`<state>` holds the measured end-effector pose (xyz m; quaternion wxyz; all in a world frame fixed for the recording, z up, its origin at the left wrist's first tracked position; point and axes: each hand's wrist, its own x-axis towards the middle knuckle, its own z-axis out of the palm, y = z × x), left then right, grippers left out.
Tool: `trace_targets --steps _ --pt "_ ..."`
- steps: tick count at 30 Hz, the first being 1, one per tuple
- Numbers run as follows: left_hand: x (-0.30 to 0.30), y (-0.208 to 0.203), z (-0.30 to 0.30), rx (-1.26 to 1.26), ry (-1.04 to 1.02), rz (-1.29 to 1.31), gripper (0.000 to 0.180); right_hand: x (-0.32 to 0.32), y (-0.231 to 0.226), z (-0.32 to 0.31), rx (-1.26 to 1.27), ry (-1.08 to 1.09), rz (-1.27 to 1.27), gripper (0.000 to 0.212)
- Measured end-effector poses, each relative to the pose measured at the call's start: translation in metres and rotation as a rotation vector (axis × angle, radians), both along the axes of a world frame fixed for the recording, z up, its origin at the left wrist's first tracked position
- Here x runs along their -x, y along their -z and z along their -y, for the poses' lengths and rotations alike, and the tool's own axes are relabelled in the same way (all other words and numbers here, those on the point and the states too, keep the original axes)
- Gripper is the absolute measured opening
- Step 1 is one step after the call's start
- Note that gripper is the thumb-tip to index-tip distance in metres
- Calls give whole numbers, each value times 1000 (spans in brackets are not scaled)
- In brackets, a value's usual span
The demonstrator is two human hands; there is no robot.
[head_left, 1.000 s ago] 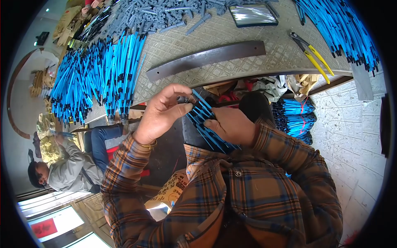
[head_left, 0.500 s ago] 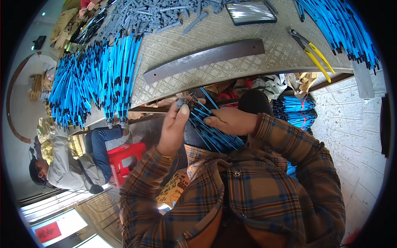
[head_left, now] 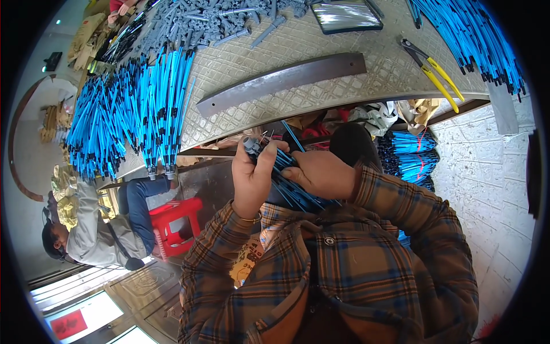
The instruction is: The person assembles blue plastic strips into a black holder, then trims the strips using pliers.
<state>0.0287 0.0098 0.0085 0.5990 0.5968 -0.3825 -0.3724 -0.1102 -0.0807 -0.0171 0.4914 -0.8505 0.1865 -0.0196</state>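
1. The left hand [head_left: 255,180] pinches a grey plastic connector [head_left: 252,144] between thumb and fingers, at the upper end of the bundle of blue rods [head_left: 292,186].
2. The right hand [head_left: 321,172] closes around that bundle, held near the chest, below the table edge [head_left: 321,109].
3. A long dark metal bar [head_left: 281,83] and yellow-handled pliers [head_left: 435,71] lie on the table.

Even, soft daylight fills the scene, brightest at the pale glowing panel [head_left: 74,298] in the lower left corner, and it casts only faint shadows under the edge of the worktable [head_left: 321,40]. The fisheye lens wraps a black ring around the round picture and bends straight lines near its rim, such as the long metal bar [head_left: 281,83]. Focus is sharp in the middle, the blue rods [head_left: 132,114] look vivid, and glare whitens a shiny tray [head_left: 346,14] at the top.
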Motion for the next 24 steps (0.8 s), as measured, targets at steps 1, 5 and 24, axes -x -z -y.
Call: trace_targets --steps 1,5,24 --pt "0 -1 0 0 0 2 16 1 0 -4 0 0 2 44" --pt "2 -8 0 43 1 -160 12 2 0 -14 42 265 442 33" --pt "8 -14 -8 28 -12 -75 13 3 -14 -6 150 205 340 29"
